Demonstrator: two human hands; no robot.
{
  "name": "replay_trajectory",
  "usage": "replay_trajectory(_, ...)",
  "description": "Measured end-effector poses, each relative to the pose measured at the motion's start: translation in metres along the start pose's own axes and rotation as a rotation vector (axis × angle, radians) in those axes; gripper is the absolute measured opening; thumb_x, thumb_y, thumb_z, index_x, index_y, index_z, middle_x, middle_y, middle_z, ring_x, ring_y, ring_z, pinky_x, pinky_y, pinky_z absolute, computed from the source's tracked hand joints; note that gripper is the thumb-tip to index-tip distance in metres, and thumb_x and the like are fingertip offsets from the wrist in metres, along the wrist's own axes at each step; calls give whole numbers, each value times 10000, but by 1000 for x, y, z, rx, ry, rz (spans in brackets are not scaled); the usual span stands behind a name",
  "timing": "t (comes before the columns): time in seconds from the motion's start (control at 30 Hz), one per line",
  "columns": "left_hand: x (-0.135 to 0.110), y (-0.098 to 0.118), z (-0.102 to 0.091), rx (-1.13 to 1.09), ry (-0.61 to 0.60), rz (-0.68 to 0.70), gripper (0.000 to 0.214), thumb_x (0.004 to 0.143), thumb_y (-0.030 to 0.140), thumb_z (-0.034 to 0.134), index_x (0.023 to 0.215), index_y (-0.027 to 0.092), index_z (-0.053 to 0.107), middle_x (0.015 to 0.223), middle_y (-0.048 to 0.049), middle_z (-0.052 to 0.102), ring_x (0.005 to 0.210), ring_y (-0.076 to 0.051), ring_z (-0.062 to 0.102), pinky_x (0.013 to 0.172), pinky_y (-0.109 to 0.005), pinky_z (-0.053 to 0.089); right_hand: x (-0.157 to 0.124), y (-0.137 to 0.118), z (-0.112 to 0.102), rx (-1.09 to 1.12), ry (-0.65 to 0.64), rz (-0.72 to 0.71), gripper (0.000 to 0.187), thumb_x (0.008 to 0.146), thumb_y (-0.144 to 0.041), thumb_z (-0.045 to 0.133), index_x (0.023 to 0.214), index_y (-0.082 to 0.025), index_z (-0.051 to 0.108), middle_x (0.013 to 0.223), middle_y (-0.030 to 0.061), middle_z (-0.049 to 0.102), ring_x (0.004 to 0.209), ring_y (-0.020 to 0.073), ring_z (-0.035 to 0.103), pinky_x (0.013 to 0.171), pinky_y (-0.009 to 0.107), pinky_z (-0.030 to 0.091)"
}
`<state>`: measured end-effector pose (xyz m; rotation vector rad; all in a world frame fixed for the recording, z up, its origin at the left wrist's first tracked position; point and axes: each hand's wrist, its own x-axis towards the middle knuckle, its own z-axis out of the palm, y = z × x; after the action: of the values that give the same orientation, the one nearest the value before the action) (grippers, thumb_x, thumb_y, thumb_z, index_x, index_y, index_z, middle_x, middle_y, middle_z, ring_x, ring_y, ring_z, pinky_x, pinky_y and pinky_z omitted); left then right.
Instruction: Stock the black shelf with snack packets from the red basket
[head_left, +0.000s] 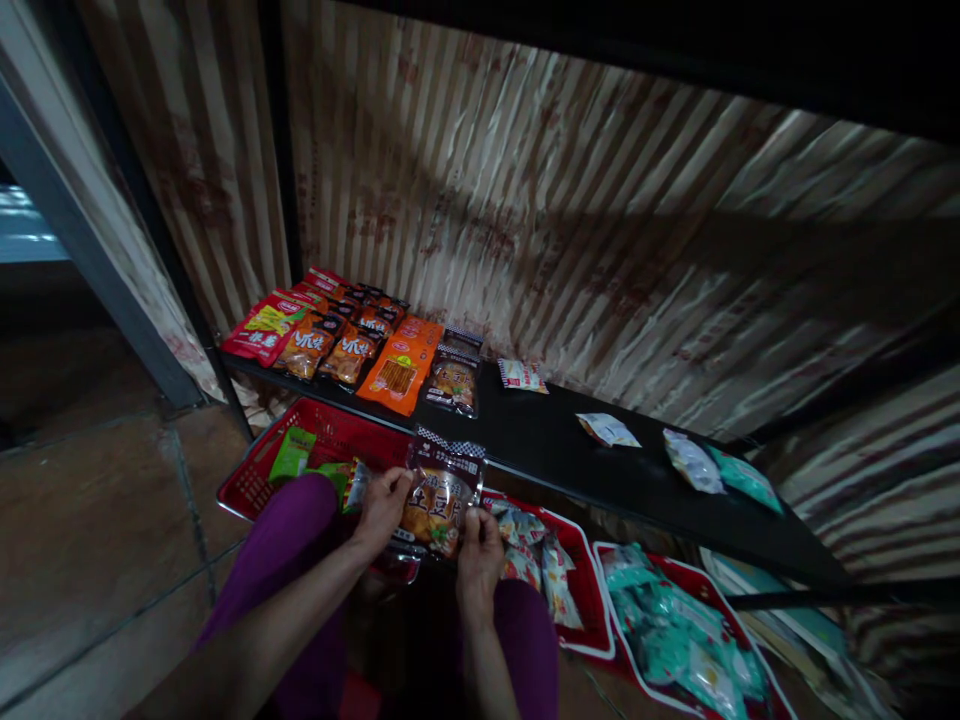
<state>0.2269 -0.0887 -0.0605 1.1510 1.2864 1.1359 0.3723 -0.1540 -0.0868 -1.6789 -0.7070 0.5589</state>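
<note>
Between my two hands is a dark snack bag [439,500] with a checkered top edge and a picture of potato slices. My left hand [384,510] pinches its left edge, and my right hand [480,548] grips its lower right edge. The bag is held over my lap, in front of the black shelf [525,430]. Just beyond it on the shelf lies a similar dark bag [454,384]. An orange snack bag [401,365] rests to the left of that one.
Black-and-orange bags [349,352] and red bags [262,325] line the shelf's left end. Small white packets [607,430] and a teal packet [744,478] lie rightward. Below are red baskets: one with green packets [292,455], one with white packets [559,580], one with teal packets [679,625].
</note>
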Motion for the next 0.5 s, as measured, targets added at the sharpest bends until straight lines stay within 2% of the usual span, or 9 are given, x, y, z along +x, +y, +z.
replay_trajectory(0.13,37,8,16,-73,-59,43,261,771,427,557,715,201,677,645,8,647,641,-163,580,596,-238,445,43,-12,13,-44,12,-66,371,755,-561,521,783,-201,607,725,4,609,718,183,535,689,279,422)
replay_trajectory(0.27,77,20,34,-88,-58,103,183,769,324,576,853,210,693,862,-31,715,834,-192,641,769,-281,493,95,-25,32,-44,29,-139,388,751,-577,513,773,-196,582,703,-5,586,691,171,523,676,268,412)
replay_trajectory(0.37,105,29,45,-18,-64,192,299,808,252,522,1076,194,640,997,-66,711,947,-203,640,899,-342,471,130,-34,47,-40,37,-166,407,753,-591,510,792,-191,577,695,-8,581,661,159,517,639,253,409)
replay_trajectory(0.5,134,39,55,83,-94,294,474,841,211,464,1312,165,480,1150,-110,662,1004,-204,634,943,-390,466,168,-41,64,-83,65,-198,411,769,-579,492,820,-182,585,707,6,596,656,160,527,630,252,409)
